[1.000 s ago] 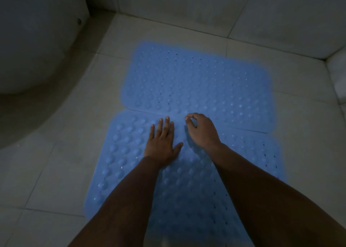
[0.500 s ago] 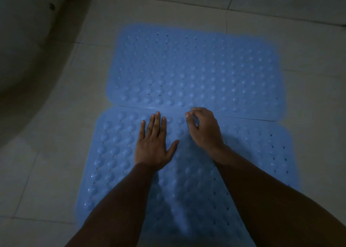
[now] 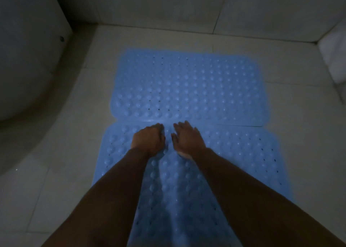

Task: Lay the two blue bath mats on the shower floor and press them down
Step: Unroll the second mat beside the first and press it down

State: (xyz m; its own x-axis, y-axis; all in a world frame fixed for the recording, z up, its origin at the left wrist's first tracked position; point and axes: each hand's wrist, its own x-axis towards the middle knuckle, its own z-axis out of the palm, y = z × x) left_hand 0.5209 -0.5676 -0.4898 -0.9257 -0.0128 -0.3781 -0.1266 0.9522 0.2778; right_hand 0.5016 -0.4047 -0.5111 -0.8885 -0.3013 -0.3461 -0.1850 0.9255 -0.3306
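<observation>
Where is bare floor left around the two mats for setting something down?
Bare tile runs between the far mat and the back wall, and left of the near mat beside the white curved fixture. Crowded: the mats' seam, under left hand and right hand.

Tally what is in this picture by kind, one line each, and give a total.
Blue bath mats: 2, far mat, near mat
Hands: 2, left hand, right hand
Total: 4
</observation>
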